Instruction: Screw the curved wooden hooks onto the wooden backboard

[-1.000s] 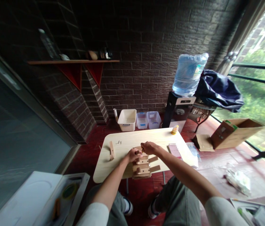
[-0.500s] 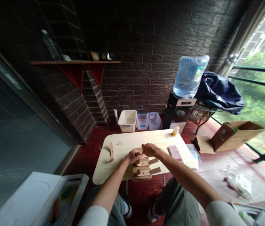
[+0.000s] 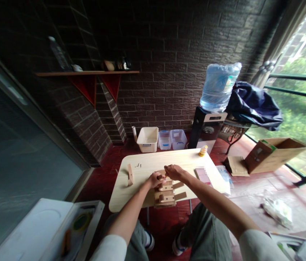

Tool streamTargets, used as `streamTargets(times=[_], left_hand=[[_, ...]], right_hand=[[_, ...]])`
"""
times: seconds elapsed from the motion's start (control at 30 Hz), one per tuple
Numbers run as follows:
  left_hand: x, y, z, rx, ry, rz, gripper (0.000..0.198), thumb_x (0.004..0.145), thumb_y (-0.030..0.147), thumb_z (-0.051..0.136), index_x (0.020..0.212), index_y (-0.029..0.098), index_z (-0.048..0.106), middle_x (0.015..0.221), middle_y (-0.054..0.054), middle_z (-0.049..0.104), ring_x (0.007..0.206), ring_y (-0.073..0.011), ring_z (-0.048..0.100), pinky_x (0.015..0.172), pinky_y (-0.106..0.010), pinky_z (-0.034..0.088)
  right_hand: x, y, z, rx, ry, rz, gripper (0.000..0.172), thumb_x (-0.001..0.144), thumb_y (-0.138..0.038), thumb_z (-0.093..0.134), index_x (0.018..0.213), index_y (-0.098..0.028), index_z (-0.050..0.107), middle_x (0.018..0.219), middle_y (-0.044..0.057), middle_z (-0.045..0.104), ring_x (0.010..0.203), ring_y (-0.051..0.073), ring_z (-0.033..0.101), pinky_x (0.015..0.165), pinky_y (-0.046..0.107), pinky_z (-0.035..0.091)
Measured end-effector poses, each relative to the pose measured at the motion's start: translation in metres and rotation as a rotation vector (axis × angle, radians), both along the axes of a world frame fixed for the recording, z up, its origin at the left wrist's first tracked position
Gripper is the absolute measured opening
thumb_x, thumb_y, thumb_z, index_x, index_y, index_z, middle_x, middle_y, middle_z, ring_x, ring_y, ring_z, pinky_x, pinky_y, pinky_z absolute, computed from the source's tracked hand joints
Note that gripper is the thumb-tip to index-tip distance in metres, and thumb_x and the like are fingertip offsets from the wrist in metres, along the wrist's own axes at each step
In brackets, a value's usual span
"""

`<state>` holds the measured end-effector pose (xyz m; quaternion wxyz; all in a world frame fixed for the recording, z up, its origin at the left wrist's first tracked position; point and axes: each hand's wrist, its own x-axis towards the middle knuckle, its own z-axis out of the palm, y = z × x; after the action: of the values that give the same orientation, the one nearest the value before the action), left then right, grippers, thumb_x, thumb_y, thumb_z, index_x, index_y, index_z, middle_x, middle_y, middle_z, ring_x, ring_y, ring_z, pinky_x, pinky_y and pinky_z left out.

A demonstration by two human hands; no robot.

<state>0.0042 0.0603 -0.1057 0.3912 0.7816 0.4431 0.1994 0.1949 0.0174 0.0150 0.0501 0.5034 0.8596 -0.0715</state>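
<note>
My left hand [image 3: 153, 179] is closed around a wooden piece [image 3: 159, 177] at the far end of a wooden assembly [image 3: 166, 198]. Right beside it, my right hand [image 3: 175, 172] is a closed fist, fingers pressed together over the same end; whatever it grips is too small or hidden to name. The assembly lies at the table's near edge, with cross pieces carrying dark holes and flat slats [image 3: 180, 196] sticking out to the right. A curved wooden bar [image 3: 130, 174] lies apart on the left, near several small dark hardware pieces [image 3: 138, 165].
The pale table [image 3: 120, 197] also holds a yellow-capped bottle [image 3: 203, 150] and a pinkish booklet [image 3: 204, 177]. Behind it stand plastic bins [image 3: 147, 148] and a water dispenser [image 3: 207, 127]. An open case [image 3: 98, 210] is at lower left, a cardboard box [image 3: 261, 156] at right.
The view has shifted slightly. Both hands keep their places at the assembly's far end, with hardly any visible movement.
</note>
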Motion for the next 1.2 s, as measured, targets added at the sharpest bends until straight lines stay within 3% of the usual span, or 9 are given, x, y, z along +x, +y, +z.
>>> streamTargets(times=[0.27,0.4,0.67,0.9,1.2], left_hand=[[0.0,-0.002,0.001,0.02,-0.006,-0.016,0.025,0.07,0.038,0.075,0.086,0.018,0.076,0.098,-0.008,0.073,0.09,-0.0232,0.068,0.083,-0.034,0.053],[-0.001,-0.002,0.002,0.016,0.019,-0.018,0.031,0.071,0.04,0.074,0.093,0.018,0.077,0.1,-0.008,0.073,0.089,-0.023,0.069,0.082,-0.033,0.053],[0.0,0.0,0.001,-0.001,0.006,-0.025,0.027,0.07,0.039,0.074,0.086,0.017,0.076,0.099,-0.008,0.073,0.091,-0.0228,0.067,0.084,-0.032,0.051],[0.0,0.002,0.001,-0.007,0.025,-0.026,0.033,0.069,0.043,0.075,0.089,0.017,0.076,0.1,-0.01,0.072,0.092,-0.0243,0.067,0.085,-0.035,0.051],[0.0,0.003,-0.005,-0.022,0.014,-0.003,0.035,0.069,0.04,0.075,0.094,0.016,0.077,0.102,-0.01,0.072,0.094,-0.0263,0.067,0.087,-0.037,0.051]], right_hand=[[0.001,-0.005,0.008,0.018,-0.012,0.016,0.037,0.095,-0.03,0.051,0.129,-0.015,0.052,0.11,0.018,0.072,0.098,0.027,0.07,0.073,0.031,0.052],[0.0,-0.006,0.012,0.018,-0.023,0.022,0.031,0.097,-0.027,0.047,0.125,-0.016,0.055,0.109,0.016,0.072,0.096,0.025,0.07,0.072,0.03,0.052],[-0.001,-0.004,0.003,0.032,-0.036,0.011,0.036,0.097,-0.031,0.046,0.126,-0.011,0.054,0.105,0.019,0.072,0.094,0.027,0.07,0.07,0.032,0.052],[0.0,-0.001,0.001,0.039,-0.021,0.05,0.033,0.097,-0.029,0.046,0.126,-0.017,0.053,0.107,0.016,0.072,0.093,0.027,0.071,0.069,0.032,0.052],[0.002,0.002,-0.007,0.033,-0.016,-0.015,0.038,0.097,-0.033,0.044,0.128,-0.012,0.051,0.104,0.019,0.072,0.093,0.027,0.071,0.071,0.033,0.053]])
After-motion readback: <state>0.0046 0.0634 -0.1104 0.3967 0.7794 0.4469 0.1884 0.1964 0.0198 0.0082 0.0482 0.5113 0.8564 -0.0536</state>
